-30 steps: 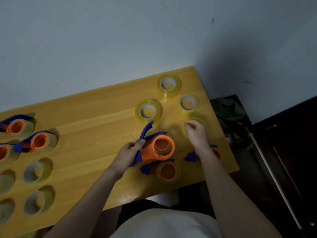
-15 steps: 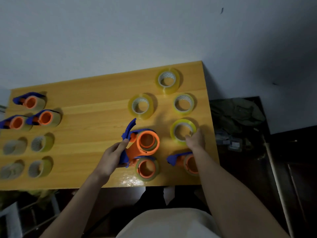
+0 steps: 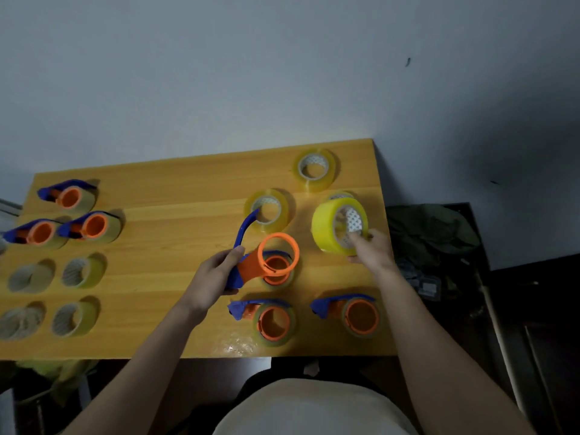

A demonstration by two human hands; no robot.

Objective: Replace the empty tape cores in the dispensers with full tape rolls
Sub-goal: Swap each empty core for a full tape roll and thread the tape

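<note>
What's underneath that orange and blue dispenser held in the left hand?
Under the raised orange and blue dispenser in the left hand lies another orange-cored dispenser on the wooden table. Most of it is hidden, so I cannot tell its tape state.

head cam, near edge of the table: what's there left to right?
Two tape rolls and → left forearm crossing the edge → dispenser with roll → second dispenser → right forearm.
</note>
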